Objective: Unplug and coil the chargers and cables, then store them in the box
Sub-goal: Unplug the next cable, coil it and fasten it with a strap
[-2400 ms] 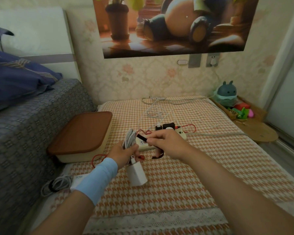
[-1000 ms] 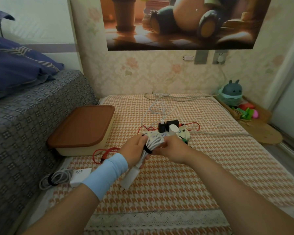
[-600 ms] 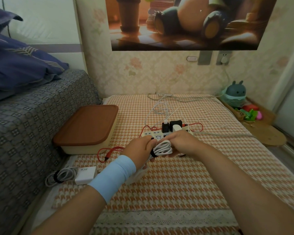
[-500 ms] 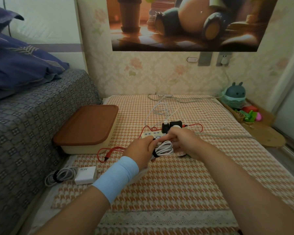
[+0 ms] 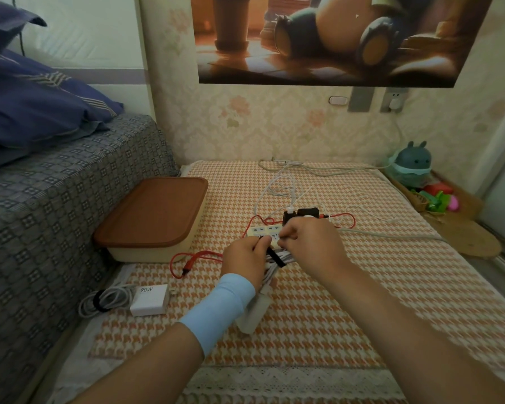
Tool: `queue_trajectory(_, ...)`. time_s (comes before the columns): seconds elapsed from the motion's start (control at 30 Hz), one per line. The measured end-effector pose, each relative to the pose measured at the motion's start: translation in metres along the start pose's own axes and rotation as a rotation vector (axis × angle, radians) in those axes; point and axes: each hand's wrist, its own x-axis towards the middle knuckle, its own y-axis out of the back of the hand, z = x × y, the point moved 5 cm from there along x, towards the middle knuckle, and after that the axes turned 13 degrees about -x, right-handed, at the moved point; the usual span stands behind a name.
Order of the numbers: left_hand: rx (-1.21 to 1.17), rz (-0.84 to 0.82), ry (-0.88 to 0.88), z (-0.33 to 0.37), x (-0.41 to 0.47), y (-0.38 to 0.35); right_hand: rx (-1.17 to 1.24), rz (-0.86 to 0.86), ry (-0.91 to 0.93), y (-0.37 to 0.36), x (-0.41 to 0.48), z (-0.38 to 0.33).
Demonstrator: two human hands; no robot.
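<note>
The coiled white cable (image 5: 286, 259), with its white charger brick (image 5: 252, 316) dangling below, is held just above the orange houndstooth mat (image 5: 362, 287). The left hand (image 5: 242, 258) grips the bundle, and the right hand (image 5: 306, 243) pinches the black strap (image 5: 275, 257) around it. Fastening the strap seems the step in hand. The next move calls for opening the brown-lidded cream box (image 5: 155, 214), well to the left. Chargers remain plugged into the white power strip (image 5: 261, 230).

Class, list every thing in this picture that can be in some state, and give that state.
box, lid on, shut.
90W charger, unplugged, its cable coiled and banded.
white cable bundle, coiled, black strap round it, charger hanging below.
left hand, grips the bundle.
right hand, pinches the bundle.
power strip, black chargers plugged in.
red cable, loose, uncoiled.
</note>
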Motion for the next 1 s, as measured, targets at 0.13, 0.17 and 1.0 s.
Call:
queue_trajectory(0.13,0.103,-0.1,0.033,-0.002,0.005,-0.004,0.063,0.057,0.005,-0.001,-0.008,-0.003)
queue_trajectory(0.17,0.113,-0.117,0.05,-0.003,0.006,-0.005,0.101,0.067,-0.008,0.0,-0.009,-0.002)
queue_trajectory(1.0,-0.157,-0.239,0.412,-0.024,0.015,0.013,0.129,0.109,0.566,-0.014,-0.023,-0.035)
